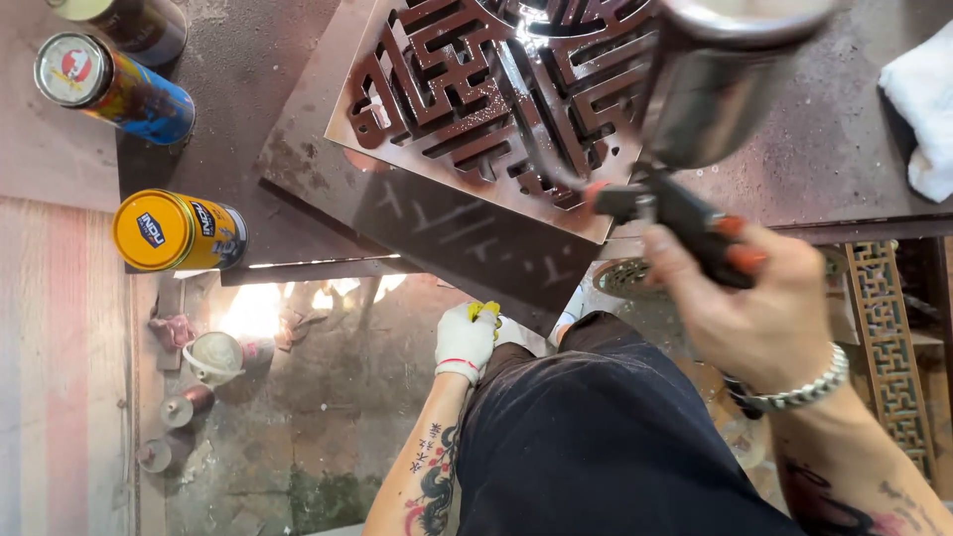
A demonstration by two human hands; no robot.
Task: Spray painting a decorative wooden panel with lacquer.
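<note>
While person stands looking down: dark trousers (606,437) nearest. Left hand (465,340) in white glove, low by hip, fingers curled round small yellow thing (483,311). Right hand (759,318), bare, silver bracelet (809,382) on wrist, wrapped tight round spray gun (695,129) handle. Gun sticks up from fist, shiny metal cup above handle, blurry. Gun nose hangs just over near edge of brown cut-out metal panel (467,94). Panel lies flat on dark table (298,149). Farther left: three paint cans (177,231) on table. White cloth (923,104) at far right.
</note>
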